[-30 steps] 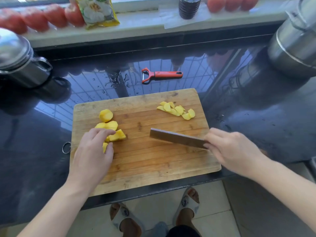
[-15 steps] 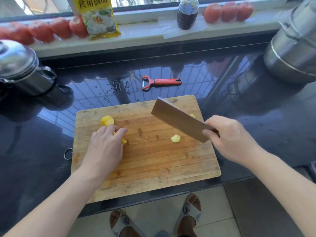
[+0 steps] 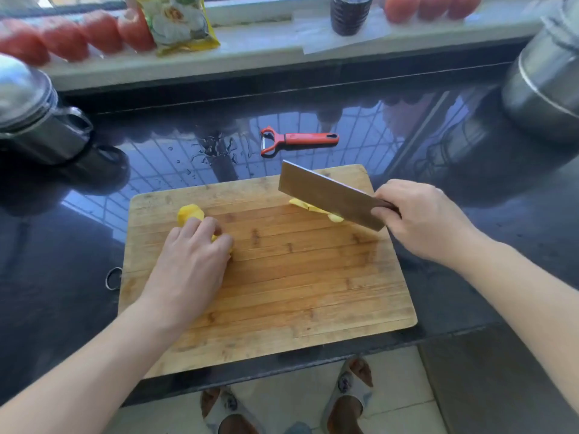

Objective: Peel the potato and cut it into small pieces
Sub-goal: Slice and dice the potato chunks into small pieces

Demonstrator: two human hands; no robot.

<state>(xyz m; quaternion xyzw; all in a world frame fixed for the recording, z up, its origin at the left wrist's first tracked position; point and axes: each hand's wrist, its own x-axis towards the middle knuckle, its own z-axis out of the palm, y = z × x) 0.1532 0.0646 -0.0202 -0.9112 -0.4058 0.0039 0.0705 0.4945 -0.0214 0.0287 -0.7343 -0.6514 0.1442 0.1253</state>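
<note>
While the right hand [image 3: 419, 220] grips the cleaver [image 3: 329, 195] tilted over cut pieces [image 3: 308, 205] at the board's [image 3: 282, 292] far right, the left hand's [image 3: 191, 261] curled fingers [image 3: 210, 228] hold the remaining potato chunks [image 3: 189, 213] far left, well apart from the blade.

The left hand [image 3: 191, 261] covered most of the potato chunks near the left edge of the cutting board [image 3: 282, 296], so only one rounded chunk [image 3: 189, 213] and a sliver of yellow poked out past the fingers. The cleaver [image 3: 329, 195] hid most of the cut pieces [image 3: 313, 208] near the board's far edge, and its handle was buried in the right hand [image 3: 419, 217]. The tomatoes [image 3: 62, 39], the bottle [image 3: 351, 12] and both steel pots got chopped off by the frame and looked smeary.
</note>
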